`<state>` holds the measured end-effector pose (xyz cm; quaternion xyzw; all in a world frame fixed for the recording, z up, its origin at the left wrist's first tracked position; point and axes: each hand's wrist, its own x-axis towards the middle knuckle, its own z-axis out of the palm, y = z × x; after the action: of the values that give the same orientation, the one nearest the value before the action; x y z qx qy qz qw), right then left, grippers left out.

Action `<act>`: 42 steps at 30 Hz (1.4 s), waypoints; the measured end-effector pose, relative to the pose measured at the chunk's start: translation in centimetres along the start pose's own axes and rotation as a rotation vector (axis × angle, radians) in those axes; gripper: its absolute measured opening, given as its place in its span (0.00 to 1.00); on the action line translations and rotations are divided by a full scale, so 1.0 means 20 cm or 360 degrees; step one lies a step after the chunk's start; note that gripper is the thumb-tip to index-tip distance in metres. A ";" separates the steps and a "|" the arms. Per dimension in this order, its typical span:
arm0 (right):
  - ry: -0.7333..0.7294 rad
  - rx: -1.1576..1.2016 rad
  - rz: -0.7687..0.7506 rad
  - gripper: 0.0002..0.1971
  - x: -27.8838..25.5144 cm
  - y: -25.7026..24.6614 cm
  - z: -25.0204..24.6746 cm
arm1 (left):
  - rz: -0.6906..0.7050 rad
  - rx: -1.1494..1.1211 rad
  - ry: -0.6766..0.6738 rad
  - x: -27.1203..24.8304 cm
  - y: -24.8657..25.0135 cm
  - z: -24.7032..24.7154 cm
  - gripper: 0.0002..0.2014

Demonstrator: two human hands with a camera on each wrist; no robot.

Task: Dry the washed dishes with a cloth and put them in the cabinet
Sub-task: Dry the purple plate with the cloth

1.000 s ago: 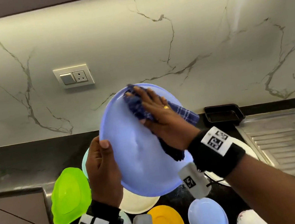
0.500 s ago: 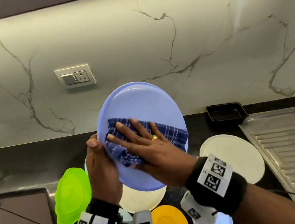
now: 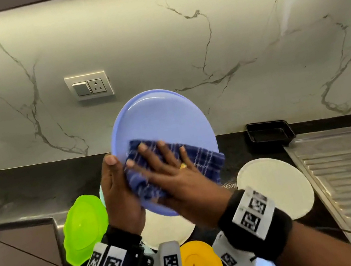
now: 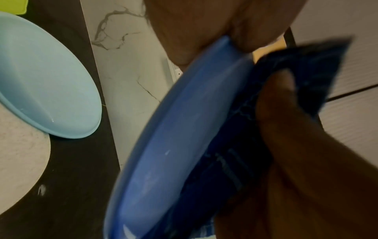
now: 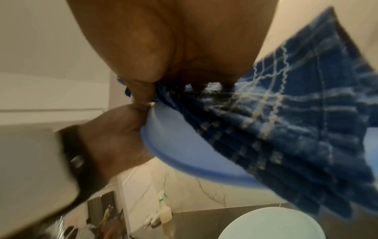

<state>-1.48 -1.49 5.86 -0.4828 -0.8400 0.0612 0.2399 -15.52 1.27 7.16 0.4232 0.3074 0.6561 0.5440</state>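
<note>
Both hands are working the plate [image 3: 160, 121]: the left hand [image 3: 120, 196] is gripping its rim, tilted above the tabletop [image 3: 27, 189], while the right hand [image 3: 173, 180], fingers flat, is sweeping the cloth [image 3: 201, 163] down from the top toward the left thumb. Drying looks nearly finished; cabinet next.

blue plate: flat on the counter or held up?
Held up, tilted. Left hand grips the round blue plastic plate by its rim above the black counter; right hand presses the blue checked cloth on it.
</note>
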 end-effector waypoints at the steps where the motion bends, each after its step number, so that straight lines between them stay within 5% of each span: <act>1: -0.0031 -0.0094 -0.0041 0.36 -0.02 -0.01 0.01 | -0.0001 -0.0023 0.0012 0.01 0.00 -0.01 0.35; 6: 0.0049 -0.0023 0.0142 0.35 0.00 0.20 -0.08 | -0.0040 -0.0094 0.0045 0.02 0.01 -0.07 0.40; 10: 0.0245 0.0555 0.0616 0.30 0.04 0.46 -0.15 | -0.0075 -0.0084 0.0036 0.01 -0.01 -0.10 0.34; 14: 0.0490 0.1123 0.0796 0.34 0.03 0.55 -0.16 | -0.0053 -0.0041 -0.0020 0.01 -0.04 -0.13 0.32; 16: 0.0568 0.1085 0.0698 0.30 0.05 0.49 -0.18 | -0.0010 0.0023 -0.0063 0.02 -0.05 -0.12 0.26; 20: 0.0471 0.0533 0.0246 0.28 0.15 0.30 -0.20 | 0.0080 0.0198 -0.0169 0.02 -0.08 -0.09 0.34; 23: 0.0570 0.0426 0.0133 0.24 0.19 0.26 -0.26 | 0.0119 0.0247 -0.0115 0.01 -0.10 -0.08 0.27; 33: 0.0621 0.1121 0.1024 0.10 -0.03 0.51 -0.29 | 0.0116 0.0183 -0.0065 -0.01 -0.06 -0.14 0.18; 38: 0.0796 0.1151 0.0807 0.17 0.00 0.44 -0.29 | 0.0101 0.0241 -0.0175 0.02 -0.06 -0.08 0.22; 42: 0.0637 0.0619 0.0216 0.28 0.10 0.27 -0.30 | 0.0166 0.0489 -0.0250 0.01 -0.10 0.00 0.27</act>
<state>4.69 2.27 9.95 -0.4853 -0.7142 0.1407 0.4843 -14.67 1.90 5.49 0.5665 0.3382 0.5938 0.4605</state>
